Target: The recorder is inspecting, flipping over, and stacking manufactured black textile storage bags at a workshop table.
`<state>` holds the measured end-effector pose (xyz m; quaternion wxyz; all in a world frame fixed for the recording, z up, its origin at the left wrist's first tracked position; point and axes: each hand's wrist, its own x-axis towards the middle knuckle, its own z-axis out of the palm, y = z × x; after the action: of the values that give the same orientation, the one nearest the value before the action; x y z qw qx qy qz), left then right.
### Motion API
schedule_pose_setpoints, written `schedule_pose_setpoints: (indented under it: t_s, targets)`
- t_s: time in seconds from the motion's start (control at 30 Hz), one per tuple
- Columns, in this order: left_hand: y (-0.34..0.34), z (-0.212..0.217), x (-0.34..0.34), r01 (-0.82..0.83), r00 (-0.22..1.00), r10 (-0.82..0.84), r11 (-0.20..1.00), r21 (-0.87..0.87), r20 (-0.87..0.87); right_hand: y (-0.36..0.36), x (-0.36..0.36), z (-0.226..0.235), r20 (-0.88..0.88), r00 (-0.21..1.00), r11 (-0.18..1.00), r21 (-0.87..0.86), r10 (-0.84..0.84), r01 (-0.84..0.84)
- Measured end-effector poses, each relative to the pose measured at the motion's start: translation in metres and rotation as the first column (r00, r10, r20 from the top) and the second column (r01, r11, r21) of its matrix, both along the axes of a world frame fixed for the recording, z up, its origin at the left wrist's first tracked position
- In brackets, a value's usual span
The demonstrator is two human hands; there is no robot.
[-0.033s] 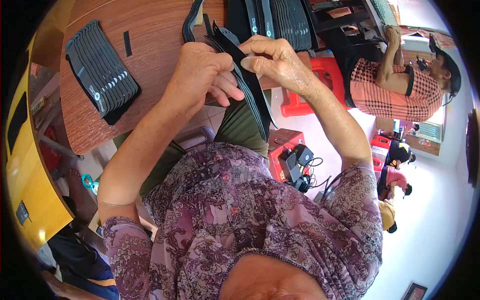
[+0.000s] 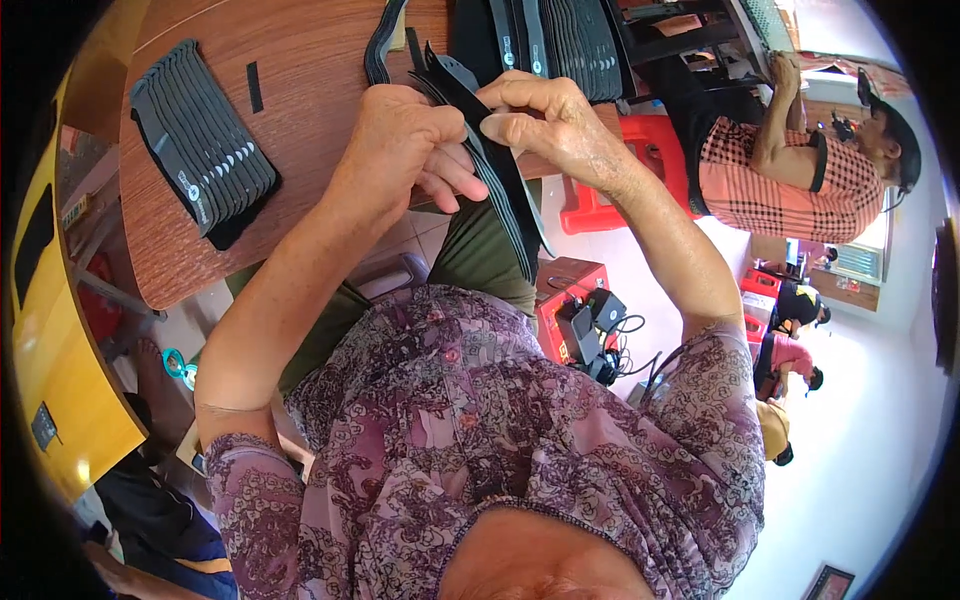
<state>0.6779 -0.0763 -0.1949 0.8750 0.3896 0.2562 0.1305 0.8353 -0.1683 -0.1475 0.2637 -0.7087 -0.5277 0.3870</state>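
Above the table's near edge, a bundle of long black fabric strips [image 2: 508, 208] stands slanted between my hands, its lower end over my lap. My left hand [image 2: 408, 135] is closed on the bundle's left side; its lower fingers stick out, loosely curled. On the other side my right hand [image 2: 560, 125] pinches the upper part of the outermost strip between thumb and fingers. The fingertips behind the strips are hidden. A fanned stack of dark grey strips [image 2: 195, 130] with white printed marks lies at the left of the table.
On the brown wooden table [image 2: 310, 70] lie a short black strip [image 2: 255, 88] and, at the far right, more stacked dark strips [image 2: 580, 50]. A red stool [image 2: 650, 160] stands to the right, near a seated person in a checked shirt [image 2: 770, 180]. A red box [image 2: 570, 290] carries black devices and cables.
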Motion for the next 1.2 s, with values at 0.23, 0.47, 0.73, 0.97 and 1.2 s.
schedule_pose_setpoints:
  t_s: [0.23, 0.47, 0.73, 0.97, 1.2]
  targets:
    - [0.001, -0.007, -0.001, 0.016, 0.997, -0.018, 1.0, 0.025, 0.074, -0.001, 0.004, -0.006, -0.018, 0.999, 0.999, 0.009, 0.042, -0.042]
    - [-0.002, -0.009, -0.002, -0.004, 0.998, 0.001, 0.999, 0.047, 0.068, 0.003, -0.001, -0.007, 0.154, 0.982, 0.989, 0.085, 0.11, -0.123]
    - [-0.007, -0.01, 0.002, 0.013, 0.999, -0.018, 0.99, 0.142, 0.033, 0.004, -0.016, -0.003, 0.184, 0.981, 0.979, 0.179, 0.062, -0.095]
    - [-0.014, -0.013, 0.005, -0.077, 0.993, 0.096, 0.969, 0.233, -0.072, -0.001, -0.026, -0.015, 0.378, 0.925, 0.954, 0.267, 0.028, -0.138]
    - [-0.017, -0.017, 0.002, -0.094, 0.995, 0.101, 0.955, 0.283, -0.01, -0.006, -0.019, -0.022, 0.357, 0.934, 0.924, 0.353, 0.01, -0.145]
